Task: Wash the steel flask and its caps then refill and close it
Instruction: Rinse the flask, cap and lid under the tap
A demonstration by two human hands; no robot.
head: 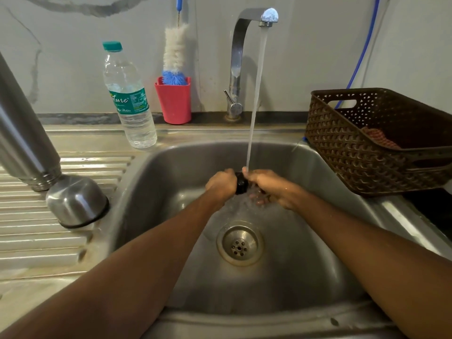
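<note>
Both arms stretched forward over the sink [151,192], forearms converging toward the middle. Left hand [221,183] curled with knuckles up, closed around the left side of a small black cap [241,183]. Right hand [269,189] meeting it from the right, fingers bent around and under the cap's other side, wet. Hands together, cap pinched between them above the basin, directly beneath the stream of water [256,94] falling from the tap [241,57]. Splash and spray below the hands, above the drain [239,243].

Further left, on the ribbed draining board [36,241]: steel flask [22,133] standing with its open neck downward, and just beside it, near right, a steel cup cap [77,201] resting mouth down. Behind, on the far ledge: clear plastic water bottle [129,99] with green cap, then a red holder [174,102] carrying a white-and-blue bottle brush [174,55]. On the right, a brown woven basket [367,143] on the desk beside the sink, reddish cloth [380,140] inside.
</note>
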